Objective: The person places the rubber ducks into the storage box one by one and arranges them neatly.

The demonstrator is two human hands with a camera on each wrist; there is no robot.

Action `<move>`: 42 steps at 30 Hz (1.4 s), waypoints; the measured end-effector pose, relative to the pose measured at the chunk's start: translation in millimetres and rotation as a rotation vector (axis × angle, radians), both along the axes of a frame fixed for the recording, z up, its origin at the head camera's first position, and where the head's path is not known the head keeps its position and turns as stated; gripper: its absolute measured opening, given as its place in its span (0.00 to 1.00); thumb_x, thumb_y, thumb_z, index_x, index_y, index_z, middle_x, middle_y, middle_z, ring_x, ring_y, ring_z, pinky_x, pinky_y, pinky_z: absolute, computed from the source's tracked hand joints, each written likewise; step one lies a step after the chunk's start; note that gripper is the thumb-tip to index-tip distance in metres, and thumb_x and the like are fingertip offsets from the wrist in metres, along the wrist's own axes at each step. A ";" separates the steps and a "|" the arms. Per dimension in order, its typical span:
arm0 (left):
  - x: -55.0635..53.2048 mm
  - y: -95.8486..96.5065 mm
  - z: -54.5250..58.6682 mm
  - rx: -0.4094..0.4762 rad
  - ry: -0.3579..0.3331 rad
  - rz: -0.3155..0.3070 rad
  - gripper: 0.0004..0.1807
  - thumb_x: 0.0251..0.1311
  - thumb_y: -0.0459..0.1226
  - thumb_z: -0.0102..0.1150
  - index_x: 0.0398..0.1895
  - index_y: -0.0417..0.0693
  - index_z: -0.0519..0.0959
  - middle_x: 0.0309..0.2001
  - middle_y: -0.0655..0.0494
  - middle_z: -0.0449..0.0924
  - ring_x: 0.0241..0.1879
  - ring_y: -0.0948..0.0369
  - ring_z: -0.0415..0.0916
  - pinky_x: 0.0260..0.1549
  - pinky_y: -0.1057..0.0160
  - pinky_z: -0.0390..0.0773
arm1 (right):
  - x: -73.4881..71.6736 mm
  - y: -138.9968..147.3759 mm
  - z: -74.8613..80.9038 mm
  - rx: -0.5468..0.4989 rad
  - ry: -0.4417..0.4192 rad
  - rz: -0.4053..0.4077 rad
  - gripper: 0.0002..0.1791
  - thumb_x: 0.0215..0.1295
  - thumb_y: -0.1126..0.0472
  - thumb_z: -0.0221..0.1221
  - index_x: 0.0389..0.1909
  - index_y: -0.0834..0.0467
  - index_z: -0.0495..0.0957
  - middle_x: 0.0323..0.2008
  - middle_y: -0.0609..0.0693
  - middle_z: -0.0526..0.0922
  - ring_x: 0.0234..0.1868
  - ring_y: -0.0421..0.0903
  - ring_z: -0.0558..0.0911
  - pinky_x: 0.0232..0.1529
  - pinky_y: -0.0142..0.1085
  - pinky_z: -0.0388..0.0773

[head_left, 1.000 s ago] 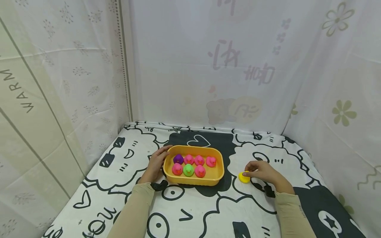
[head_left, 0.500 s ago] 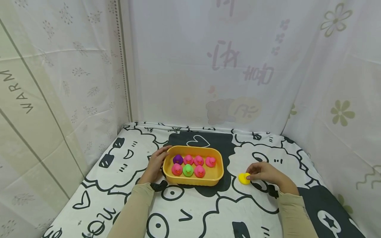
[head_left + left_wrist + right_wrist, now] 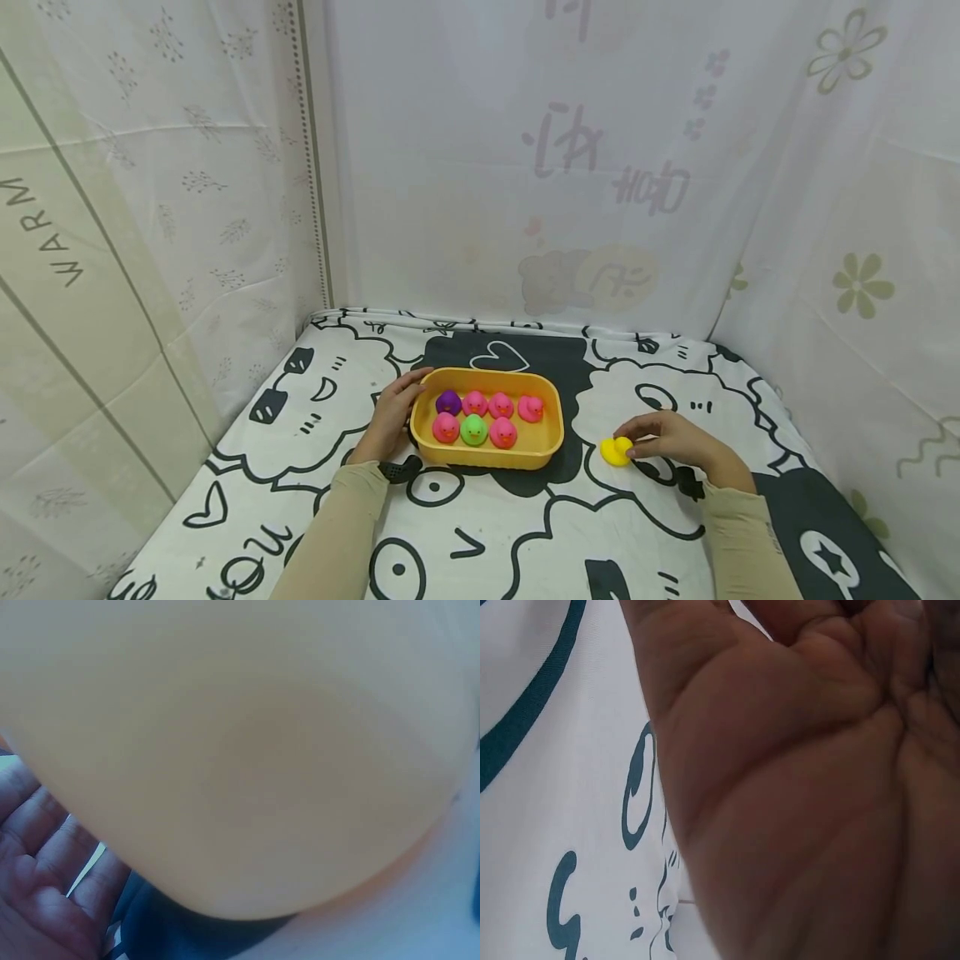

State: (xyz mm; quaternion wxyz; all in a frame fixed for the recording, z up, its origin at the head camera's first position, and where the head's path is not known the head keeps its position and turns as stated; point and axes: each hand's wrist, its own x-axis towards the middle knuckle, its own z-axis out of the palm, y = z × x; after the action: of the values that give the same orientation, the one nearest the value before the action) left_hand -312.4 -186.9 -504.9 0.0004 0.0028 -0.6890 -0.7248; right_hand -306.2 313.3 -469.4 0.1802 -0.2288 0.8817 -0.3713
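Observation:
A yellow plastic tray [image 3: 487,457] stands on the cloth in the head view, with several rubber ducks lying inside. These are pink ducks [image 3: 503,432], a green duck [image 3: 474,430] and a purple duck [image 3: 448,402]. Against the tray's left side rests my left hand [image 3: 388,419], fingers extended along its outer wall. That wall fills most of the left wrist view. Right of the tray, my right hand [image 3: 670,437] pinches a yellow rubber duck [image 3: 613,452] at cloth level between thumb and finger. In the right wrist view only my palm shows; the yellow duck is hidden there.
A black-and-white cartoon cloth [image 3: 465,542] covers the table. Pale curtains [image 3: 480,167] hang behind it and on both sides. A stretch of cloth lies between the tray and the yellow duck.
My right fingers have shifted slightly on the yellow duck, and its rounded head now shows more toward the camera. My left hand and the tray stay in place.

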 end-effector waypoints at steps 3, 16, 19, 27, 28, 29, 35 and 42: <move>-0.6 -0.6 -1.1 0.001 0.003 0.003 0.21 0.73 0.41 0.50 0.67 0.53 0.75 0.69 0.50 0.70 0.65 0.50 0.72 0.61 0.54 0.75 | 0.8 -1.5 1.1 0.009 0.030 0.018 0.20 0.63 0.53 0.69 0.54 0.53 0.84 0.53 0.51 0.85 0.54 0.50 0.82 0.54 0.48 0.80; -0.9 -1.0 -1.5 0.005 0.004 0.011 0.20 0.73 0.41 0.50 0.65 0.55 0.76 0.68 0.51 0.71 0.64 0.51 0.72 0.60 0.55 0.75 | 0.2 -16.3 -0.6 0.039 0.101 -0.111 0.18 0.57 0.47 0.72 0.47 0.48 0.87 0.46 0.45 0.87 0.49 0.49 0.82 0.51 0.47 0.81; -0.7 -0.7 -0.7 0.004 0.007 0.009 0.20 0.73 0.40 0.50 0.66 0.54 0.76 0.68 0.51 0.71 0.65 0.51 0.72 0.61 0.55 0.75 | -1.1 -18.9 -2.7 0.035 0.111 -0.118 0.19 0.57 0.47 0.72 0.48 0.47 0.86 0.46 0.45 0.86 0.51 0.49 0.82 0.54 0.50 0.81; -0.2 -0.1 -0.1 0.009 0.009 0.010 0.20 0.73 0.41 0.50 0.66 0.53 0.76 0.67 0.51 0.71 0.65 0.51 0.72 0.60 0.56 0.75 | 0.4 -24.3 -2.9 0.014 0.136 -0.101 0.18 0.58 0.48 0.72 0.48 0.47 0.87 0.44 0.44 0.87 0.49 0.48 0.83 0.56 0.51 0.80; -0.3 -0.2 -0.4 0.011 0.007 0.011 0.20 0.73 0.41 0.50 0.65 0.54 0.76 0.67 0.51 0.72 0.64 0.51 0.72 0.60 0.56 0.75 | 0.7 -24.9 -2.6 0.017 0.138 -0.105 0.18 0.58 0.48 0.72 0.48 0.47 0.87 0.44 0.44 0.87 0.48 0.47 0.83 0.56 0.51 0.80; -0.3 -0.2 -0.6 0.013 0.006 0.011 0.20 0.73 0.40 0.50 0.65 0.54 0.77 0.67 0.51 0.72 0.64 0.51 0.72 0.60 0.55 0.75 | 0.9 -25.5 -2.4 0.025 0.145 -0.109 0.18 0.57 0.47 0.72 0.47 0.47 0.87 0.43 0.43 0.87 0.47 0.47 0.83 0.55 0.50 0.81; -0.5 -0.5 -1.5 0.030 -0.005 0.011 0.20 0.72 0.41 0.51 0.65 0.55 0.77 0.66 0.52 0.72 0.64 0.52 0.73 0.60 0.56 0.76 | 0.9 -28.8 -1.7 0.056 0.161 -0.148 0.17 0.56 0.46 0.73 0.44 0.47 0.87 0.39 0.42 0.86 0.44 0.45 0.82 0.50 0.48 0.82; -0.7 -0.6 -1.5 0.031 -0.003 0.001 0.21 0.73 0.41 0.51 0.66 0.54 0.76 0.67 0.52 0.71 0.65 0.51 0.72 0.60 0.56 0.75 | 0.6 -30.6 -3.1 0.050 0.192 -0.154 0.18 0.56 0.45 0.72 0.44 0.49 0.86 0.38 0.42 0.85 0.42 0.44 0.82 0.49 0.46 0.83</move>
State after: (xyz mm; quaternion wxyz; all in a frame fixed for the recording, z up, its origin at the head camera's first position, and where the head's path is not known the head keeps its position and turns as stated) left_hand -313.1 -187.4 -506.4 -0.0002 0.0044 -0.6778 -0.7352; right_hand -305.6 282.7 -472.5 0.0714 -0.1903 0.9188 -0.3385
